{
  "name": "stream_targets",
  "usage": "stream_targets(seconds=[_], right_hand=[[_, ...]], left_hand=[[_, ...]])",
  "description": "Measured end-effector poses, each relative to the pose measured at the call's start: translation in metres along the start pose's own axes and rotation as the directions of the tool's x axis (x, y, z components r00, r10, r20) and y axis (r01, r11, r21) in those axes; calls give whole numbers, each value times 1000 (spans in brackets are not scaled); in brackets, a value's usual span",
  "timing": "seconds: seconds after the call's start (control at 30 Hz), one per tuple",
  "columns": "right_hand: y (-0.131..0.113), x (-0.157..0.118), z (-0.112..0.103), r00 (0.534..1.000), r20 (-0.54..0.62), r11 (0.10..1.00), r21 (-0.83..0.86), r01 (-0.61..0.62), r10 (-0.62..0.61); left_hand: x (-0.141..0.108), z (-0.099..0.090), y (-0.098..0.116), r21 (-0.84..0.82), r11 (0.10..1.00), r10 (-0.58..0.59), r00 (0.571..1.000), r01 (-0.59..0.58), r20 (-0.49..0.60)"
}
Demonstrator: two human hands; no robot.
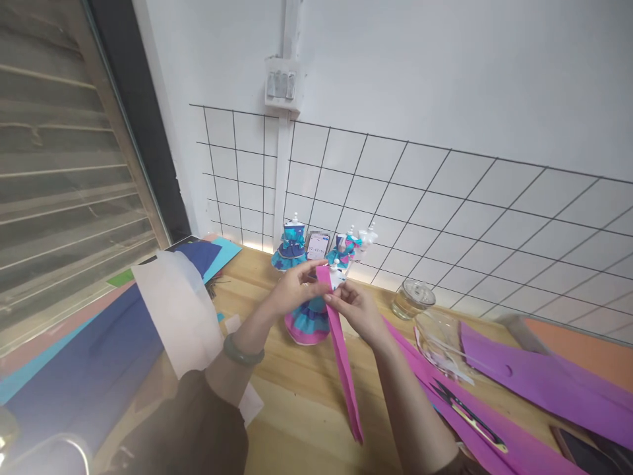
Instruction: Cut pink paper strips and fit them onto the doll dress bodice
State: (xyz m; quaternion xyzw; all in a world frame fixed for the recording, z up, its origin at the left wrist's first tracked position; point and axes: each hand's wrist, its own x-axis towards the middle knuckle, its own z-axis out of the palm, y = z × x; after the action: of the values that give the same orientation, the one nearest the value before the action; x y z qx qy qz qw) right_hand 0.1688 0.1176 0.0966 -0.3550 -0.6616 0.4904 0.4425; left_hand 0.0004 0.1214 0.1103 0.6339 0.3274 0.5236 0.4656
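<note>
A long folded pink strip (343, 369) hangs from the front of a small white mannequin (337, 277), its lower end trailing down over the table. My left hand (295, 287) pinches the strip's upper end against the mannequin's chest, thumb in front. From the other side, the thumb and fingers of my right hand (359, 311) close on the strip just below. Under my hands the mannequin wears a tiered blue and teal skirt (309, 322) with a pink hem. My fingers hide part of the mannequin's torso.
Behind stand a dressed mannequin (291, 244), a phone showing a timer (317, 246) and more small mannequins (346, 245). A glass (413, 299) is at the back right. Black thread snips (469, 414) lie on pink material (487, 442); blue sheets (93, 382) cover the left.
</note>
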Motion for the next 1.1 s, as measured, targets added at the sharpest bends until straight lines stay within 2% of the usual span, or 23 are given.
stream_targets(seconds=[0.1,0.23,0.37,0.5,0.73,0.87,0.93,1.1], right_hand=[[0,-1,2,1000,-18,1000,-23,12,-12],[1,-3,3,1000,-20,999,-34,3,-4],[2,-6,4,1000,-21,1000,-19,-4,4],[2,-9,4,998,-49,999,17,-29,30],[3,-22,8,973,-230,997,78,7,11],[4,-33,17,916,-400,999,32,36,-20],[4,-37,20,895,-445,999,1,35,-31],[2,-39,19,942,-333,998,-66,6,-27]], left_hand=[[-5,6,-2,20,1000,-10,1000,10,-5],[-4,10,-8,-95,995,9,997,-17,-78],[1,5,-15,-186,982,6,999,-16,-50],[3,-1,-16,-220,975,-17,995,-5,-95],[1,0,-5,-281,959,-47,997,26,-67],[-1,6,-3,-325,941,-115,992,93,-50],[-1,10,-3,-349,930,-140,989,116,-43],[-2,13,-2,-350,929,-143,989,120,-39]])
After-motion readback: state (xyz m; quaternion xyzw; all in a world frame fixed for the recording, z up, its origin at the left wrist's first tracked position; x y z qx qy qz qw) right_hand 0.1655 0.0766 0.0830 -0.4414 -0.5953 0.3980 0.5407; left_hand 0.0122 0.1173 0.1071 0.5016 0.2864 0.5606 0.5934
